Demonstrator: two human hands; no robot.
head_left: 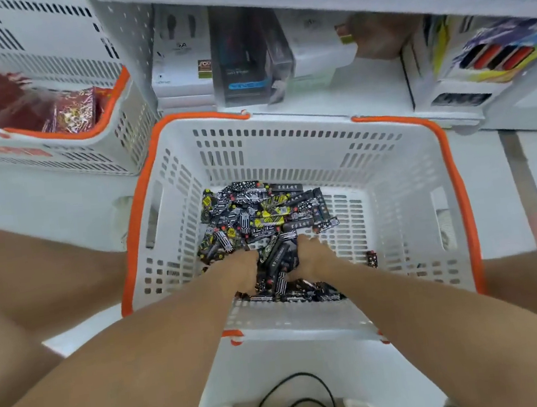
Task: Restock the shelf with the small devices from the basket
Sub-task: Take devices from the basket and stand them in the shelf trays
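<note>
Two baskets sit on the floor before the shelf (364, 88) that runs across the top of the frame; the shelf is the goal, so the working basket (288, 154) has been drawn up against its lower edge at centre frame, which keeps the reach from one to the other short; boxed goods (240, 59) stand packed on the shelf at upper centre, with a bare stretch of board to their right, a likely place for new stock, though I cannot tell which slot is meant. The second basket (112, 134), at upper left, holds red packets (72, 111) and stands apart, seemingly not part of this job. On the working basket's floor, toward its left and near side, lies the heap of devices (258, 217), small dark sticks with white and yellow print, loose and crossed over one another; a single one (371, 258) lies apart at the right. Both hands are sunk in the near part of the heap, close together with devices between them: the left hand (241, 268) and the right hand (310, 255) seem placed to gather a bunch from both sides rather than pick singly; the fingers are buried and blurred, so I cannot tell whether either is curled round devices or merely pressing against them. A black cable (300, 404) loops at the bottom of the frame.
</note>
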